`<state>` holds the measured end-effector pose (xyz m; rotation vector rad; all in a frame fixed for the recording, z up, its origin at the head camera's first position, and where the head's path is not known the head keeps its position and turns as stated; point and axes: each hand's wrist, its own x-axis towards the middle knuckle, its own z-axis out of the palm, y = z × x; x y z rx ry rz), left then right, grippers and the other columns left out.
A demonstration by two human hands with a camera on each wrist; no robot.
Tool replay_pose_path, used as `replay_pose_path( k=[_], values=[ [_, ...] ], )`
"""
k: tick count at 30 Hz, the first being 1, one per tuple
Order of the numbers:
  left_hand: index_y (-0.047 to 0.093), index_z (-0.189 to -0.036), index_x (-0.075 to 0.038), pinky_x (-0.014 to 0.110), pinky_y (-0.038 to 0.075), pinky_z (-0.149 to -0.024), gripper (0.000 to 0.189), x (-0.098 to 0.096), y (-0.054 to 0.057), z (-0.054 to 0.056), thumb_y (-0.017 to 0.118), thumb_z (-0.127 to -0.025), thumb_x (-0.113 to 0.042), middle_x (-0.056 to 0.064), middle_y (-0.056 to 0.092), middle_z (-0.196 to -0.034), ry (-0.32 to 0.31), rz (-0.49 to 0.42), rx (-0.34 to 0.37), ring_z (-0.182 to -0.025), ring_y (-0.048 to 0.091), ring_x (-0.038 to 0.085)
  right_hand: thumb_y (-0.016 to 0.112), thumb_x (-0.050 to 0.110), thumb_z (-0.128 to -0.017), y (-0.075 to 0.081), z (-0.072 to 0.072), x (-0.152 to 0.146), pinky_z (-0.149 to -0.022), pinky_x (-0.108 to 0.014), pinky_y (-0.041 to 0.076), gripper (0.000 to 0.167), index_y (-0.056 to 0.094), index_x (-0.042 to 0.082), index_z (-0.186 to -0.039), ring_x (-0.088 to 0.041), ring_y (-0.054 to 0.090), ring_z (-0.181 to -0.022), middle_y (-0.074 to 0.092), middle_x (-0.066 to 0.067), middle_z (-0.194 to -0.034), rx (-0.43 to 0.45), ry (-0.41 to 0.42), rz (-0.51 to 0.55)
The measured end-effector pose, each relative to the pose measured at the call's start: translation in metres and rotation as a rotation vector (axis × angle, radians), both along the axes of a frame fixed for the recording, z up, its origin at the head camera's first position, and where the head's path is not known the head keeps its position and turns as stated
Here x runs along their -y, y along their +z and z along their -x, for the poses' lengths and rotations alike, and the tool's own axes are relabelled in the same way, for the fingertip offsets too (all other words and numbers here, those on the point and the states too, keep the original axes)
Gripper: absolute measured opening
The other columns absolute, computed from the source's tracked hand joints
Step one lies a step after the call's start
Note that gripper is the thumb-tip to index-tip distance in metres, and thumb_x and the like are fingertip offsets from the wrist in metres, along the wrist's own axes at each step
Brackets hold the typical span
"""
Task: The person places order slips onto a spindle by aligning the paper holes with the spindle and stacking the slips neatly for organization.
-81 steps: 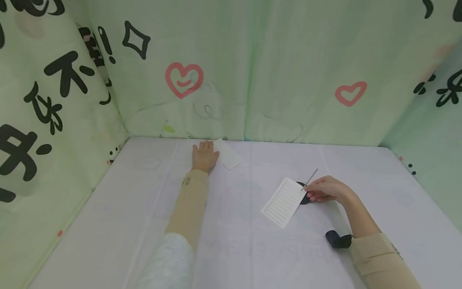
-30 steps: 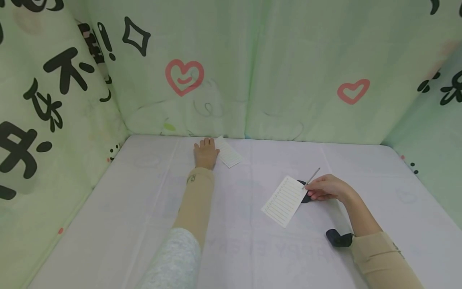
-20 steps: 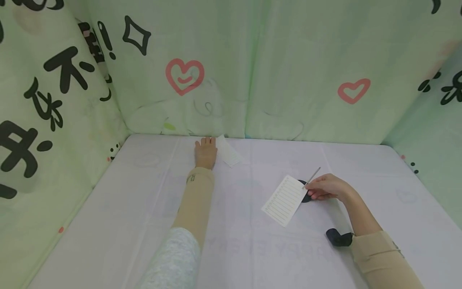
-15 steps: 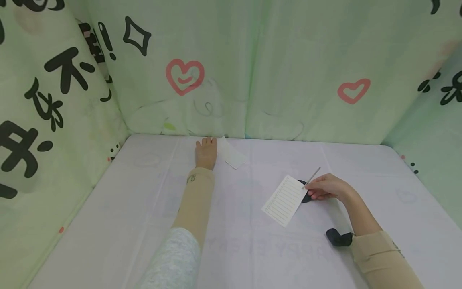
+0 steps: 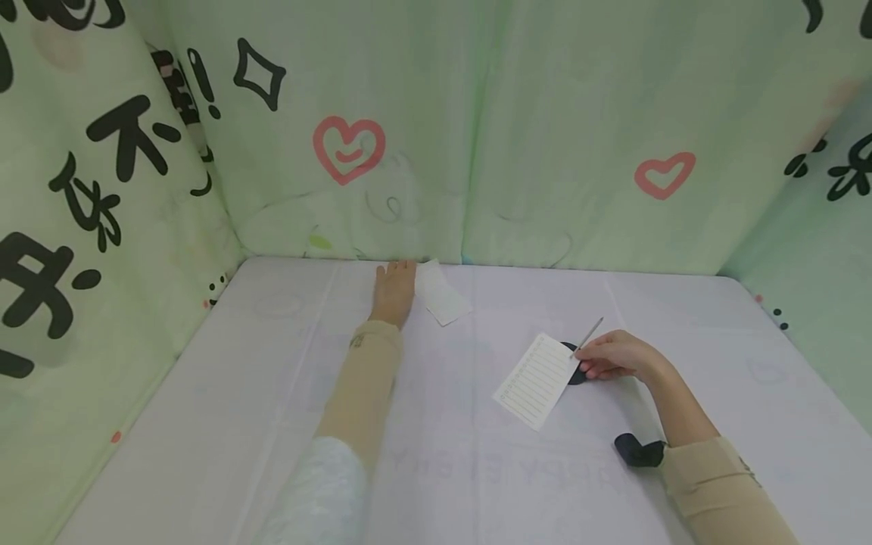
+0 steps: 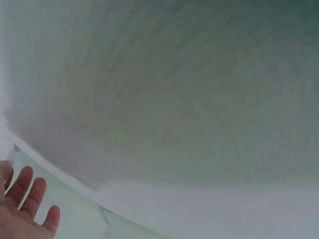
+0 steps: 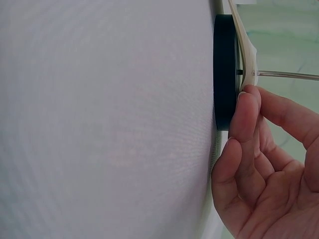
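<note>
At the table's far edge my left hand [image 5: 393, 294] has its thumb side against a white slip of paper [image 5: 444, 299], plain side showing. In the left wrist view the slip's edge [image 6: 6, 142] lies at the tips of the thumb and index finger, which seem to pinch it; the other fingers are loosely bent. My right hand [image 5: 618, 356] pinches a corner of a lined note sheet [image 5: 531, 386]. This sheet is pierced by the thin metal rod of a bill spike [image 7: 289, 75]. The spike's round black base [image 7: 225, 74] stands on the table, partly covered by sheet and fingers.
A white cloth covers the table [image 5: 272, 424]. Green printed curtains [image 5: 559, 136] rise behind it and at both sides. A black wrist camera [image 5: 639, 452] sticks out from the right sleeve.
The slip by my left hand has turned from its lined side to its plain side and shifted right along with that hand. My right hand, sheet and bill spike stay in place.
</note>
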<state>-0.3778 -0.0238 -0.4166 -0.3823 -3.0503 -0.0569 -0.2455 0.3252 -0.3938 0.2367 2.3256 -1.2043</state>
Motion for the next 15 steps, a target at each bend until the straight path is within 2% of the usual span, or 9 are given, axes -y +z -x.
replay_pose_path(
  k=[3, 7, 9, 15],
  values=[
    [0.038, -0.133, -0.004, 0.045, 0.036, -0.098, 0.035, 0.001, 0.003, 0.001, 0.036, -0.099, -0.013, 0.014, 0.047, -0.132, -0.001, -0.148, 0.019, -0.121, 0.043, 0.029, 0.06, 0.02, -0.087, 0.0, 0.0, 0.0, -0.06, -0.024, 0.05, 0.018, 0.064, 0.002, -0.086, -0.01, 0.061, -0.062, 0.063, 0.003, -0.067, -0.002, 0.002, -0.005],
    [0.047, -0.122, -0.004, 0.037, 0.047, -0.083, 0.028, 0.003, 0.009, 0.0, 0.036, -0.1, -0.016, 0.012, 0.059, -0.11, 0.009, -0.473, 0.071, -0.098, 0.057, 0.026, 0.06, 0.02, -0.087, 0.0, -0.001, 0.001, -0.06, -0.024, 0.05, 0.019, 0.065, 0.002, -0.086, -0.01, 0.061, -0.061, 0.063, 0.003, -0.067, -0.003, -0.001, -0.009],
    [0.05, -0.114, -0.005, 0.033, 0.047, -0.075, 0.023, 0.005, 0.01, 0.0, 0.038, -0.099, -0.016, 0.011, 0.06, -0.098, 0.011, -0.62, 0.093, -0.086, 0.057, 0.023, 0.06, 0.02, -0.087, 0.0, -0.001, 0.001, -0.06, -0.024, 0.05, 0.019, 0.065, 0.002, -0.086, -0.01, 0.061, -0.061, 0.063, 0.003, -0.066, -0.01, 0.01, -0.008],
    [0.051, -0.108, 0.0, 0.024, 0.047, -0.062, 0.018, 0.007, 0.014, -0.003, 0.043, -0.097, -0.012, 0.01, 0.055, -0.083, 0.018, -0.995, 0.195, -0.067, 0.054, 0.015, 0.06, 0.019, -0.086, 0.0, -0.001, 0.0, -0.06, -0.024, 0.05, 0.018, 0.066, 0.001, -0.086, -0.01, 0.061, -0.061, 0.063, 0.003, -0.066, -0.023, 0.016, -0.006]
  ],
)
